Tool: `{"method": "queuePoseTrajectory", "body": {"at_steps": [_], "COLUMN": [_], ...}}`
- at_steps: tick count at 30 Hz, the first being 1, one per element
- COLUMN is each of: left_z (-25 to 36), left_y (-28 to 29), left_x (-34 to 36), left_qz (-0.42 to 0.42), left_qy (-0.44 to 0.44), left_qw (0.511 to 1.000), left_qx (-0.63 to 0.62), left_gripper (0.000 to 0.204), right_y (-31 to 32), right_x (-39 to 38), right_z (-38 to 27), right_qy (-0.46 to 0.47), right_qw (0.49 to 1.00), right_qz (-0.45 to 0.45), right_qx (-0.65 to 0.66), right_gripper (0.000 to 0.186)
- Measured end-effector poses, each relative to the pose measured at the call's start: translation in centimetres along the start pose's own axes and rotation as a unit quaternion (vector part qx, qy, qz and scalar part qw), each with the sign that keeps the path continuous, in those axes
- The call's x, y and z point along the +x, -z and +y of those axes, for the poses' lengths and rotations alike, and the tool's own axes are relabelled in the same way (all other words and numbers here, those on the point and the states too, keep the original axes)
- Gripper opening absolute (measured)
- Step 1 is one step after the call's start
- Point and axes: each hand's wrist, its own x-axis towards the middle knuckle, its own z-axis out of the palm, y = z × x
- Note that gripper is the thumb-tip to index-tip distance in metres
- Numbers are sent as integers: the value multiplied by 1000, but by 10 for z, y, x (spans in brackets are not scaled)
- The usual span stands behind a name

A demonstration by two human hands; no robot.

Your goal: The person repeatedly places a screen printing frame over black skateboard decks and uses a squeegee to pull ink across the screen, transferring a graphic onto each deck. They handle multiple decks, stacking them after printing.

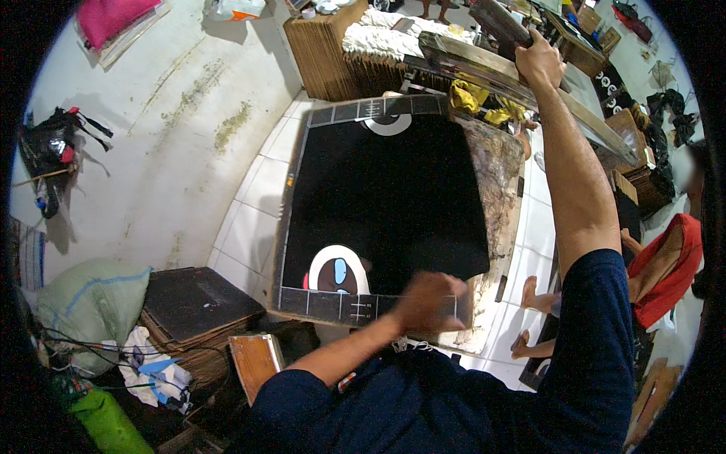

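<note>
Black cloth (393, 197) lies flat on the stained worktop (499, 189), filling its middle. The left hand (432, 301), blurred, presses on the cloth's near edge; its grip cannot be told. The right hand (538, 60) is closed around a raised wooden frame (495, 26) at the far right.

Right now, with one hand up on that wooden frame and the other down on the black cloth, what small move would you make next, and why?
Probably smooth the black fabric flat along its near edge. The left hand lies on that edge, blurred as if moving, and the fabric's lower right corner sits uneven on the board. The right hand grips the raised wooden frame, held clear above the board.
</note>
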Motion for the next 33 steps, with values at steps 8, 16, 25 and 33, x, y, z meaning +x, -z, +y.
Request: {"method": "queuePoseTrajectory", "body": {"at_steps": [8,16,25,33], "left_z": [-153,-120,-139,-138], "left_y": [193,179,101,133], "left_x": [-239,-279,-201,-226], "left_qz": [290,435,372,281], "left_qy": [729,602,630,645], "left_qw": [577,653,682,685], "left_qx": [229,146,-15,188], "left_gripper": [70,63,56,66], "right_y": [6,31,31,33], "right_x": [-8,-8,-7,0], "right_z": [-6,-20,-22,-20], "right_qy": [25,-23,-30,-25], "right_qw": [999,998,998,998], "right_qz": [21,5,14,4], "right_qx": [-1,58,54,58], "right_gripper": [47,37,40,40]}}
